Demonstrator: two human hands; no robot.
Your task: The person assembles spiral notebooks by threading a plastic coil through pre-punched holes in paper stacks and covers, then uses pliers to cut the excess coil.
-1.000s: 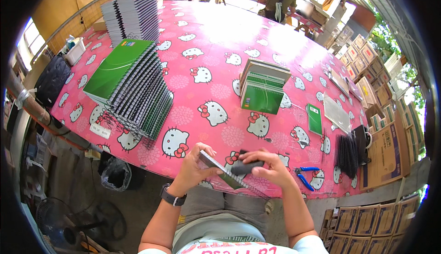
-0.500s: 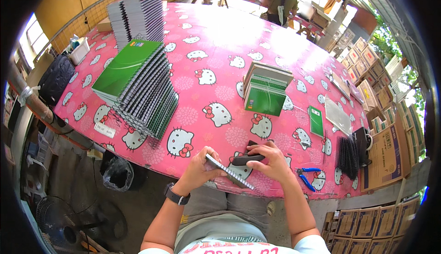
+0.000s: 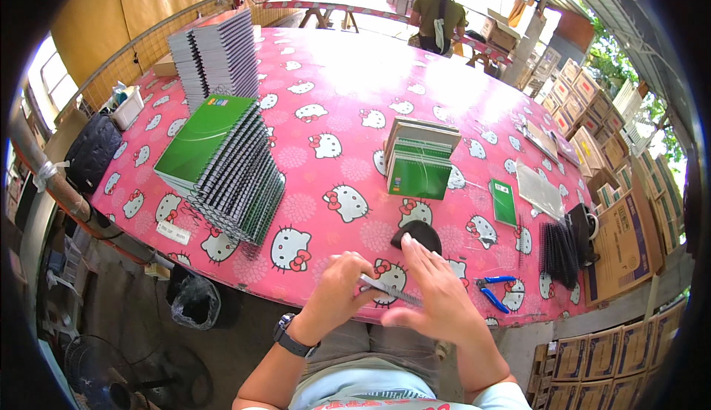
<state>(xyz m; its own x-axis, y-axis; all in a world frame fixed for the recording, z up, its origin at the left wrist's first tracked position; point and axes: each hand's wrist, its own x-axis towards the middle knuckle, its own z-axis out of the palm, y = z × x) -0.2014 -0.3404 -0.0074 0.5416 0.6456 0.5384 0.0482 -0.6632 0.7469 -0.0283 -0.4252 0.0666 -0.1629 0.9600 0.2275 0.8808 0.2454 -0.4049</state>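
My left hand (image 3: 333, 291), with a dark watch (image 3: 292, 336) at its wrist, is closed on a small spiral notebook (image 3: 389, 289). The notebook is tilted and shows mostly its wire-bound edge. My right hand (image 3: 438, 291) hovers beside it with fingers stretched out, holding nothing. Just beyond the right fingertips, a black rounded object (image 3: 416, 237) lies on the table; its kind is unclear. Blue-handled pliers (image 3: 495, 294) rest to the right. Farther off, small green notebooks (image 3: 419, 179) stand in a group, and one green notebook (image 3: 503, 202) lies flat.
The table has a pink cartoon-print cover (image 3: 304, 180). At left rise a tall stack of green spiral notebooks (image 3: 222, 158) and a stack of white-edged ones (image 3: 215, 58). Black wire coils (image 3: 558, 254) and a cardboard box (image 3: 622, 247) are at right. Another person (image 3: 438, 17) stands far back.
My right hand has let go of the black object, which now lies on the table, and its fingers have straightened beside the notebook. My left hand has moved slightly right with the notebook.
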